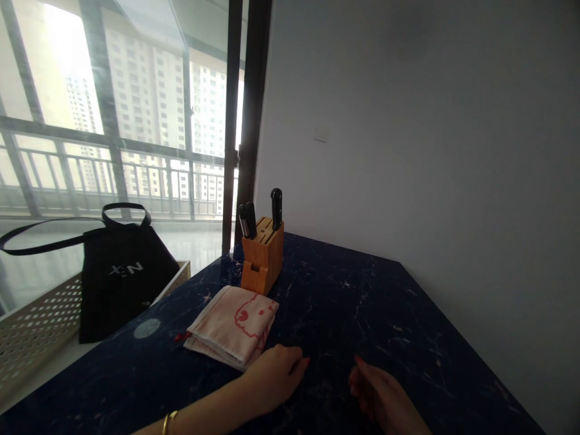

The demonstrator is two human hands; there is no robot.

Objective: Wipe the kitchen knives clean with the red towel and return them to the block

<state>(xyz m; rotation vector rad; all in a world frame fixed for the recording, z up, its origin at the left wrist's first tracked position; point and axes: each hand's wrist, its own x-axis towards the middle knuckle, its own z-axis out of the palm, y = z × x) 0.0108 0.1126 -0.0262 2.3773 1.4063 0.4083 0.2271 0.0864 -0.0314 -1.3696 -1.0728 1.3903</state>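
Observation:
My left hand (277, 376) rests on the dark blue marble-patterned table with its fingers curled in and the thumb pointing forward. No object shows in it. Close beside it, to the left, lies a folded pink towel (222, 323) with a red cartoon outline and white edging. Farther right, my right hand (379, 389) is loosely closed, thumb near the curled fingers, and I see nothing held. Behind the towel stands a wooden knife block (263, 257). Black-handled tools sit in it, with one knife handle (276, 209) at the right and others (247, 219) at the left.
The dark blue table (335, 290) meets a plain grey wall (417, 151) on the right. Left of the table, a black tote bag (127, 284) lies over a beige perforated basket (49, 320). Beyond are a dark door frame (247, 121) and windows.

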